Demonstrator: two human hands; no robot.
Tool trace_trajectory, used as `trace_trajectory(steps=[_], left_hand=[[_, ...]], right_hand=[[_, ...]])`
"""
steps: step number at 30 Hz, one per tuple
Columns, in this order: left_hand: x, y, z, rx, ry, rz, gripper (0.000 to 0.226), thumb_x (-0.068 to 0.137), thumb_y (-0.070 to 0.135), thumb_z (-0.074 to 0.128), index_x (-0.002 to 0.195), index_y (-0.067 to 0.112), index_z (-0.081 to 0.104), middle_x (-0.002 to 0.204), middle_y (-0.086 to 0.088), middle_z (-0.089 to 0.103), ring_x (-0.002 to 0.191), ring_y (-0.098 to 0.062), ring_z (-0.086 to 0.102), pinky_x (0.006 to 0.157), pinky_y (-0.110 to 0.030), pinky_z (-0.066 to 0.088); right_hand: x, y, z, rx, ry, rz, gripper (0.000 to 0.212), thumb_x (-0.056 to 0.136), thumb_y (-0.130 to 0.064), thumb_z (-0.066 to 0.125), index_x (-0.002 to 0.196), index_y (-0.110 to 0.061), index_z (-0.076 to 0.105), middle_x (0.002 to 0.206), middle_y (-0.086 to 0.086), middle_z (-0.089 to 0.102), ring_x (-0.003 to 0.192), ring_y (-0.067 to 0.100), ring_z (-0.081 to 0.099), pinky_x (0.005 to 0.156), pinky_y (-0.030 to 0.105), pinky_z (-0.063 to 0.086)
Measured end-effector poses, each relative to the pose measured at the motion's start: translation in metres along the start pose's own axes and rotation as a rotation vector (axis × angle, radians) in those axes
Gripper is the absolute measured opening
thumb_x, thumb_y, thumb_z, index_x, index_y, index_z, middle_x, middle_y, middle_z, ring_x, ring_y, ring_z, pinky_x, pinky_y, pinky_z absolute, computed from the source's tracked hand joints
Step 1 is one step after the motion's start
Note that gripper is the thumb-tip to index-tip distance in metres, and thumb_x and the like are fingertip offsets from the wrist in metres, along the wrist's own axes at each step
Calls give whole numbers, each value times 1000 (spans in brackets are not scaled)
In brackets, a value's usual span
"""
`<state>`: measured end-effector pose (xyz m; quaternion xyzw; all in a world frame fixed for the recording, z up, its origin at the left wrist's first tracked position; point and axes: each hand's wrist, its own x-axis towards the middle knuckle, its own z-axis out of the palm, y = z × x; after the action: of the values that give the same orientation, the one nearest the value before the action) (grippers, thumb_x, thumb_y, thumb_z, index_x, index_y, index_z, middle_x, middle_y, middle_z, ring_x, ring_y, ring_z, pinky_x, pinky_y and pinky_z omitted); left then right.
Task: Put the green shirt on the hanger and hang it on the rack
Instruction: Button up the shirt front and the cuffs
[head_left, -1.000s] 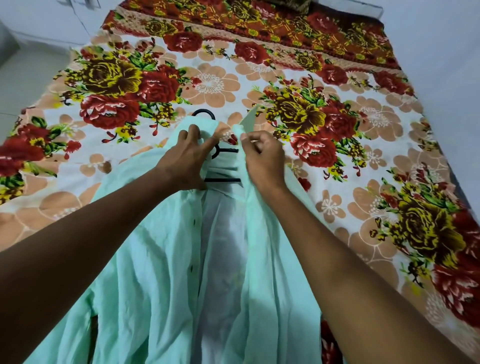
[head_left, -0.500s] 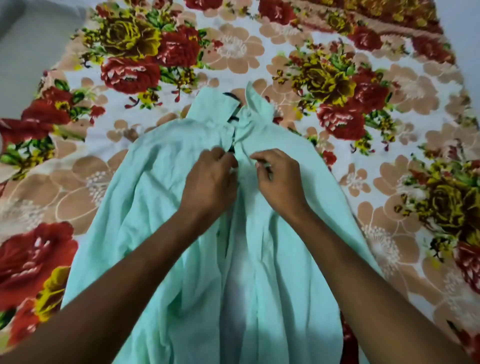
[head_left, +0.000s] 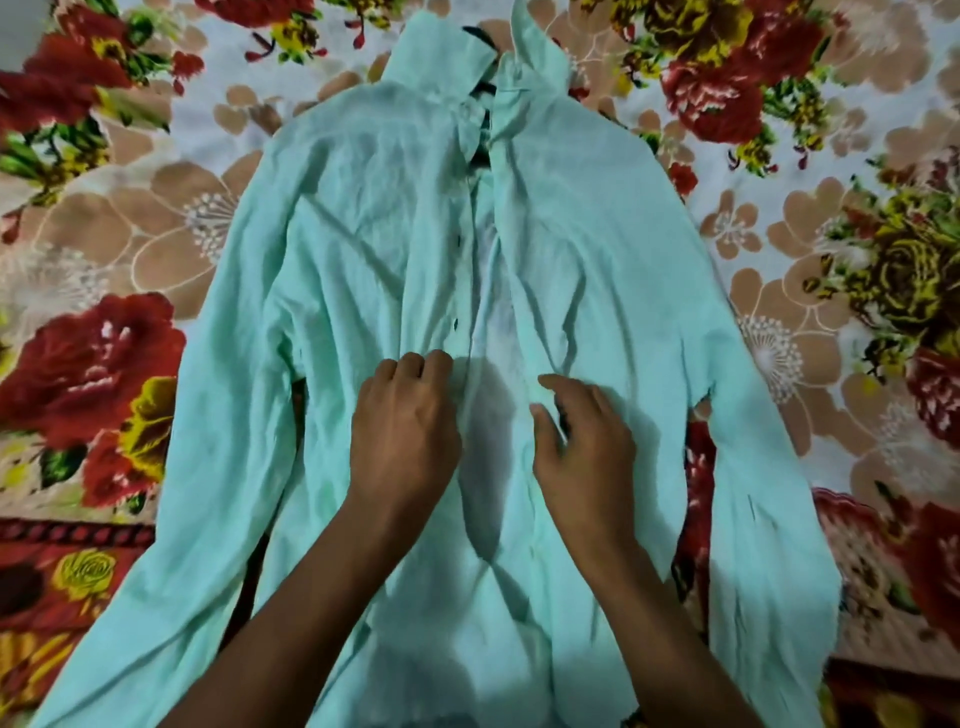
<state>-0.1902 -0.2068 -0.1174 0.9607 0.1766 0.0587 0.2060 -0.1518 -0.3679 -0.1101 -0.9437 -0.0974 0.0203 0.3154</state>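
Both hands have slid down from the collar to mid-chest, and the view has dropped with them, so the whole garment now fills the frame. Far left, the floral bedspread (head_left: 104, 353) shows big red roses, and a long sleeve trails down across it. Next comes the green shirt (head_left: 363, 218), lying front-up and flat on the bed, collar at the top, sleeves spread to either side. On its left front panel sits the left hand (head_left: 402, 431), fingers curled over the placket edge just below a dark button; it looks to be gripping the cloth there. Up the middle, the front gapes open, and at the neck a sliver of the black hanger (head_left: 480, 36) peeks out between the collar points, the rest hidden under fabric. Over to the right hand (head_left: 582, 447): thumb and fingers bent on the right panel's edge, pinching fabric. Beyond it, the other sleeve runs down over more roses.
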Motion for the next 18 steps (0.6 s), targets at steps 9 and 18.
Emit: trace_trajectory(steps=[9,18], left_hand=[[-16,-7,-4,-272,58,-32,17,90,6,66,106,11,67,102,-5,63,99,-28,55,80,-40,50],[-114,26,-19,-124,-149,-64,34,80,39,76,78,15,53,66,-2,60,62,-28,58,46,-31,33]], right_hand=[[1,-3,7,174,-93,173,18,96,-17,67,113,-18,71,95,-5,70,95,13,68,85,28,55],[-71,-8,-16,-104,-91,-192,18,94,-19,70,111,-14,73,104,1,61,103,21,56,87,22,46]])
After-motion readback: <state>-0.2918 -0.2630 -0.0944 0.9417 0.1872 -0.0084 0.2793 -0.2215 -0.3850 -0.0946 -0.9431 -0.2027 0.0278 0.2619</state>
